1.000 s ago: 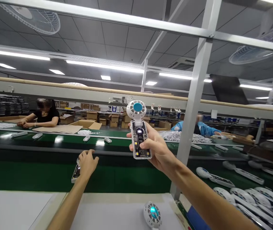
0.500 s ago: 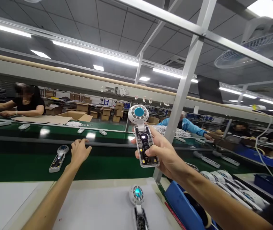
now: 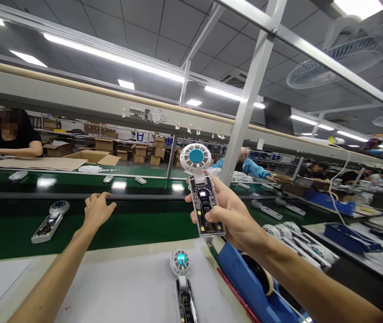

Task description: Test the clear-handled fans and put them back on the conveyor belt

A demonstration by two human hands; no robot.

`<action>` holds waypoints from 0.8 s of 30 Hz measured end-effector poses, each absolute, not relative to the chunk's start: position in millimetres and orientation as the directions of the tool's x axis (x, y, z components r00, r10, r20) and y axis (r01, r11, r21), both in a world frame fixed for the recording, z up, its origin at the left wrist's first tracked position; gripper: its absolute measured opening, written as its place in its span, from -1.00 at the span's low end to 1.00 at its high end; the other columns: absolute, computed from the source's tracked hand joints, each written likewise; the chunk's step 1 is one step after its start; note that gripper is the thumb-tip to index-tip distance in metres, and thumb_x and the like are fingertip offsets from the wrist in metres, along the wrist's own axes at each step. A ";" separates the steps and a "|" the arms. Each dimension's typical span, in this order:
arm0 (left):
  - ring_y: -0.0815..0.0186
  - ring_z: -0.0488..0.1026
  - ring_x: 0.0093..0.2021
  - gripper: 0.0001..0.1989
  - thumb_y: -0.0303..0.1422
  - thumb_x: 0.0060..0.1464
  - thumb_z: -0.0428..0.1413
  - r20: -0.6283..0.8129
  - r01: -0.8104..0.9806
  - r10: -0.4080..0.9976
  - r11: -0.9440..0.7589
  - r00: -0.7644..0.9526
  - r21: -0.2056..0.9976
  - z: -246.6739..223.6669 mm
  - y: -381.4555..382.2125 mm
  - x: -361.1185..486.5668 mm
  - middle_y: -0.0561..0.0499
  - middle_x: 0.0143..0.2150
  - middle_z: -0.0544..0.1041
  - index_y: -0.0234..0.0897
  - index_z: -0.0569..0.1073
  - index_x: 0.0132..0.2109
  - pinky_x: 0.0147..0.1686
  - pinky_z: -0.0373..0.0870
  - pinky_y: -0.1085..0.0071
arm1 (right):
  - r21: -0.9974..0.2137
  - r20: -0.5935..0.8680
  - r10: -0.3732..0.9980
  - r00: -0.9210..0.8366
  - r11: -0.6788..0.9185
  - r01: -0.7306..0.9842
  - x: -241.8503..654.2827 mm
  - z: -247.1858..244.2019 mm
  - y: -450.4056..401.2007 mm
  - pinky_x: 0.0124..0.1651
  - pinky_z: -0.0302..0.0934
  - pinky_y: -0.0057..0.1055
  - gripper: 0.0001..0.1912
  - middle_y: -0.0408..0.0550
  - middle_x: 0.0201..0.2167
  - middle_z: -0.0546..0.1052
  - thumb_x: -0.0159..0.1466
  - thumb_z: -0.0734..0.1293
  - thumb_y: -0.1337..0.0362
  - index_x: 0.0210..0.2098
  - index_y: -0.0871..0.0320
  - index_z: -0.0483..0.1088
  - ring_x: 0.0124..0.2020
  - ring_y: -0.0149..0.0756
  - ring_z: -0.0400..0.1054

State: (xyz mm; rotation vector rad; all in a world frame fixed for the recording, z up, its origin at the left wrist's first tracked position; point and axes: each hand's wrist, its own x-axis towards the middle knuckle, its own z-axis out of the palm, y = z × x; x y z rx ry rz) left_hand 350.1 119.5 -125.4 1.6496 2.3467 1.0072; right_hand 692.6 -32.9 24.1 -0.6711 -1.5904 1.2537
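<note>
My right hand holds up a handheld fan, fingers behind it and thumb pressed on its front. The fan has a round white head with a blue centre and a clear-fronted body showing a lit circuit board. My left hand hovers at the green conveyor belt, its fingers loosely bent and apart, with nothing in them. To its left, another fan lies on the belt with a small light on. A third fan, its head centre glowing turquoise, lies on the white work surface below my hands.
A blue bin holding a tape roll sits right of the work surface, beside a metal post. Several more fans lie to the right. Across the belt, one person sits left and another in a blue sleeve works right.
The view has turned slightly right. The fan on the belt has shifted left, farther from my left hand. My right hand still holds its fan in much the same pose.
</note>
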 end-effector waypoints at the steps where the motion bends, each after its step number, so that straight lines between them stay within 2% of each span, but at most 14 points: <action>1: -0.22 0.13 0.29 -0.54 -0.20 0.10 0.03 0.278 0.803 0.870 0.196 -0.407 0.563 -126.0 119.8 349.9 -0.29 0.22 0.26 -0.18 0.43 0.14 0.16 0.26 -0.05 | -0.938 0.345 0.859 -0.378 0.318 -0.135 693.6 23.2 -33.3 -0.51 0.25 -0.48 -0.07 -0.04 -0.17 0.54 -0.03 0.34 0.47 0.33 0.08 0.02 -0.42 -0.30 0.49; 11: -0.25 0.11 0.31 -0.52 -0.16 0.09 0.02 0.244 0.811 0.882 0.221 -0.404 0.542 -134.1 124.9 347.2 -0.28 0.24 0.25 -0.16 0.43 0.14 0.16 0.27 -0.06 | -0.947 0.321 0.873 -0.367 0.307 -0.097 715.5 13.6 -35.3 -0.39 0.29 -0.39 -0.03 -0.02 -0.15 0.54 -0.02 0.33 0.46 0.36 0.07 -0.04 -0.41 -0.29 0.48; 14: -0.25 0.13 0.30 -0.52 -0.14 0.09 0.01 0.240 0.817 0.885 0.225 -0.399 0.530 -137.4 126.9 345.4 -0.28 0.23 0.25 -0.14 0.43 0.14 0.15 0.27 -0.06 | -0.941 0.337 0.871 -0.358 0.327 -0.091 729.7 11.5 -36.5 -0.42 0.27 -0.40 -0.03 0.00 -0.13 0.54 -0.01 0.32 0.45 0.37 0.06 -0.05 -0.40 -0.28 0.47; 20: -0.26 0.13 0.29 -0.51 -0.11 0.12 0.00 0.226 0.836 0.888 0.254 -0.401 0.486 -144.7 131.6 341.6 -0.30 0.24 0.28 -0.16 0.44 0.14 0.11 0.29 -0.06 | -0.939 0.341 0.882 -0.325 0.335 -0.078 762.2 9.4 -46.3 -0.39 0.29 -0.40 -0.06 -0.03 -0.12 0.53 0.02 0.31 0.45 0.36 0.03 -0.03 -0.38 -0.29 0.48; 24: -0.21 0.15 0.28 -0.56 -0.12 0.17 -0.03 0.204 0.839 0.873 0.323 -0.443 0.438 -149.0 137.9 341.0 -0.23 0.24 0.31 -0.12 0.43 0.13 0.09 0.31 -0.03 | -0.949 0.316 0.902 -0.295 0.297 -0.108 783.3 8.0 -57.1 -0.38 0.31 -0.39 -0.09 -0.04 -0.12 0.53 0.02 0.31 0.47 0.34 0.01 0.00 -0.37 -0.29 0.49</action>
